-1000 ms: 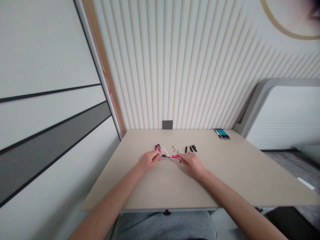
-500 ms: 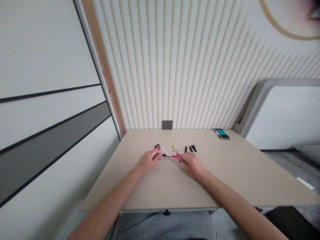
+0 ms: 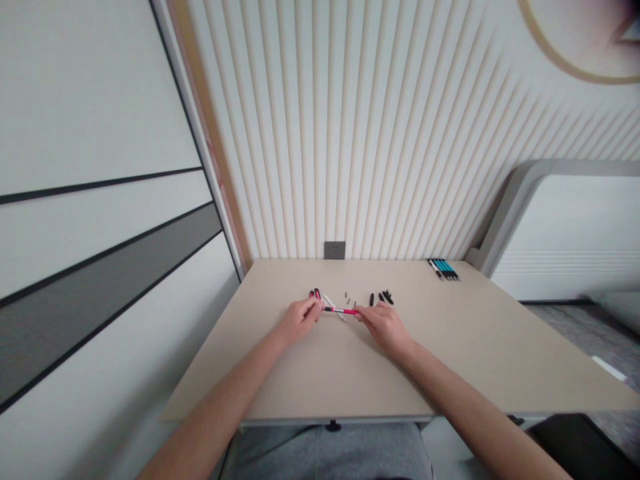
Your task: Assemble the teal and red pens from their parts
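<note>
A red pen (image 3: 344,311) with a black section and a white label lies level between my two hands, just above the table. My left hand (image 3: 302,316) pinches its black end. At the red end, the fingers of my right hand (image 3: 381,323) are closed on it. Behind the pen, a thin white refill (image 3: 328,301) rests slantwise on the table. Red and black pen parts (image 3: 317,294) lie just beyond my left hand. Small grey springs (image 3: 349,301) are scattered ahead of the pen. Past my right hand are several black pen pieces (image 3: 372,299).
The beige table (image 3: 340,373) meets a ribbed wall with a dark socket (image 3: 335,250). At the back right lies a row of teal and black pens (image 3: 444,269). A cabinet (image 3: 100,267) stands on the left, a grey bed frame (image 3: 565,227) on the right.
Both hands keep hold of the red pen in nearly the same place. The pen is slightly more level and a touch higher; its label appears turned a little.
</note>
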A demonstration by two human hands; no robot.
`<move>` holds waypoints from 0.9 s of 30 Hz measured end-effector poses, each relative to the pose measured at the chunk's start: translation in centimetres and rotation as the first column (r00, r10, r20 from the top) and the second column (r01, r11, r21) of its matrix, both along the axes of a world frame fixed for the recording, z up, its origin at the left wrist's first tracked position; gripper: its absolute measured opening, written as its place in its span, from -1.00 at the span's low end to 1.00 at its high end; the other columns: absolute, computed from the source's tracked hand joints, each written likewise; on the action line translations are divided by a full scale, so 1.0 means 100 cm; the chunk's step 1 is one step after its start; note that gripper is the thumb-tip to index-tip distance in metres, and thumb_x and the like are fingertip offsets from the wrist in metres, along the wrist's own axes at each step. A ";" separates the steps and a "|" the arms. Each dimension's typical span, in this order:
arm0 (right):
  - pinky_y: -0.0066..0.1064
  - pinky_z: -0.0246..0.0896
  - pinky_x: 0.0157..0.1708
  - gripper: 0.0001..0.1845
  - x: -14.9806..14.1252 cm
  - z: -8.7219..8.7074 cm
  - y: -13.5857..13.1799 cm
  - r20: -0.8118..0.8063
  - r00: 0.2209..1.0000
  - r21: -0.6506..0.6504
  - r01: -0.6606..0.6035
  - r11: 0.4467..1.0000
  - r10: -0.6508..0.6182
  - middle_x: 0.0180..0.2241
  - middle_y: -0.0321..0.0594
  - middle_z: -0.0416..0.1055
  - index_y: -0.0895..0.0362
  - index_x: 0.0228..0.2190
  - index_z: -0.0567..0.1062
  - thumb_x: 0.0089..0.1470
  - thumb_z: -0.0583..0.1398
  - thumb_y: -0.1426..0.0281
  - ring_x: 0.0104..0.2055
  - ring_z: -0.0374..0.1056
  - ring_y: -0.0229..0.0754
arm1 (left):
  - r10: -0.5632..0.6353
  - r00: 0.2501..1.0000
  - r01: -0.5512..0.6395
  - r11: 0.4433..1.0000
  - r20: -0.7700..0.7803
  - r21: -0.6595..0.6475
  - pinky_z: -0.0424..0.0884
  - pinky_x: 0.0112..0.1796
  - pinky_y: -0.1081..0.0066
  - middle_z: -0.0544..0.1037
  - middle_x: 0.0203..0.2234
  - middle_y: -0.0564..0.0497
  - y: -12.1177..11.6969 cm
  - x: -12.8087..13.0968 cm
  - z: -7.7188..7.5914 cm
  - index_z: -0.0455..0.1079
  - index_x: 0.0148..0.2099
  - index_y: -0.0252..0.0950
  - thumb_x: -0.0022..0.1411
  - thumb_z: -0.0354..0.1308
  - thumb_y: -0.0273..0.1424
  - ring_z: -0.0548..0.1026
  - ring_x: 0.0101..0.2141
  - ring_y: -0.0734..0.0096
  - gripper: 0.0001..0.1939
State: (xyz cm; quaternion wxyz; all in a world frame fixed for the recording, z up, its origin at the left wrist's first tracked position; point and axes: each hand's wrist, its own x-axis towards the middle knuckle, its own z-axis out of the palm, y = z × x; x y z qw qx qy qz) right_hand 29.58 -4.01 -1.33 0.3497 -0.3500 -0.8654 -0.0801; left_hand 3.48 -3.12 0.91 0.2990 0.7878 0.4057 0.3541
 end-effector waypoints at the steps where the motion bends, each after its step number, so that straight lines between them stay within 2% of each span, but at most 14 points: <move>1: -0.41 0.02 -0.37 -0.73 0.000 0.000 0.000 -0.012 1.000 -0.009 -0.003 1.000 0.003 -0.48 -0.21 0.52 0.17 -0.22 0.51 0.32 0.02 0.39 -0.47 0.38 -0.29 | -0.002 1.000 0.002 1.000 0.011 0.002 0.12 -0.54 0.55 0.33 -0.60 0.14 0.000 -0.001 0.000 0.35 -0.26 -0.33 0.35 -0.07 -0.17 0.22 -0.60 0.56 -0.66; 5: -0.43 0.05 -0.35 -0.72 -0.001 0.001 -0.002 -0.045 0.999 -0.073 -0.020 0.997 0.017 -0.47 -0.21 0.52 0.16 -0.20 0.50 0.32 0.00 0.39 -0.45 0.39 -0.28 | -0.003 1.000 0.003 0.998 -0.006 0.055 0.15 -0.54 0.56 0.37 -0.55 0.12 0.001 -0.002 -0.001 0.37 -0.19 -0.33 0.32 0.01 -0.23 0.24 -0.59 0.56 -0.74; 11: -0.44 0.06 -0.35 -0.69 -0.003 0.007 -0.005 -0.061 0.998 -0.241 -0.020 0.970 0.005 -0.50 -0.26 0.50 0.13 -0.25 0.49 0.32 -0.03 0.36 -0.47 0.35 -0.27 | 0.043 0.995 -0.018 0.967 -0.094 0.254 0.28 -0.41 0.52 0.49 -0.46 0.06 0.004 -0.005 -0.002 0.42 -0.15 -0.28 0.32 0.03 -0.32 0.38 -0.50 0.50 -0.81; 14: -0.45 0.06 -0.35 -0.68 -0.004 0.010 -0.006 -0.073 0.997 -0.304 0.008 0.953 -0.032 -0.51 -0.28 0.48 0.11 -0.29 0.49 0.32 -0.04 0.34 -0.47 0.34 -0.26 | 0.037 0.995 -0.015 0.970 -0.089 0.241 0.30 -0.42 0.53 0.53 -0.41 0.04 0.003 -0.006 -0.003 0.38 -0.07 -0.27 0.32 0.04 -0.31 0.39 -0.52 0.53 -0.79; 17: -0.45 0.06 -0.34 -0.68 -0.004 0.010 -0.006 -0.083 0.996 -0.314 0.014 0.949 -0.042 -0.51 -0.28 0.48 0.11 -0.26 0.49 0.32 -0.04 0.33 -0.48 0.33 -0.27 | 0.033 0.998 -0.021 0.980 -0.060 0.197 0.27 -0.47 0.55 0.54 -0.38 0.03 0.002 -0.007 -0.005 0.34 -0.01 -0.29 0.33 0.03 -0.29 0.36 -0.57 0.56 -0.74; 19: -0.45 0.05 -0.35 -0.67 -0.004 0.009 -0.006 -0.081 0.996 -0.310 0.003 0.951 -0.029 -0.51 -0.28 0.48 0.11 -0.26 0.49 0.33 -0.04 0.32 -0.47 0.33 -0.27 | 0.040 0.998 -0.029 0.982 -0.055 0.186 0.24 -0.49 0.55 0.53 -0.41 0.03 0.001 -0.007 -0.004 0.36 -0.06 -0.31 0.35 -0.01 -0.28 0.34 -0.57 0.56 -0.74; 23: -0.45 0.03 -0.35 -0.66 -0.004 0.008 -0.006 -0.079 0.997 -0.300 -0.024 0.954 0.000 -0.49 -0.27 0.49 0.12 -0.29 0.49 0.33 -0.04 0.32 -0.46 0.34 -0.27 | 0.045 0.994 -0.023 0.975 -0.095 0.221 0.22 -0.47 0.55 0.44 -0.54 0.08 0.002 -0.006 -0.002 0.41 -0.30 -0.32 0.37 -0.05 -0.27 0.31 -0.56 0.55 -0.69; 27: -0.45 0.03 -0.35 -0.69 -0.005 0.007 -0.006 -0.081 0.997 -0.292 -0.027 0.956 0.003 -0.49 -0.28 0.50 0.11 -0.25 0.49 0.33 -0.03 0.34 -0.46 0.34 -0.28 | 0.047 0.996 -0.026 0.968 -0.079 0.251 0.23 -0.47 0.55 0.47 -0.49 0.08 0.004 -0.005 -0.003 0.42 -0.20 -0.31 0.34 0.01 -0.30 0.31 -0.56 0.55 -0.78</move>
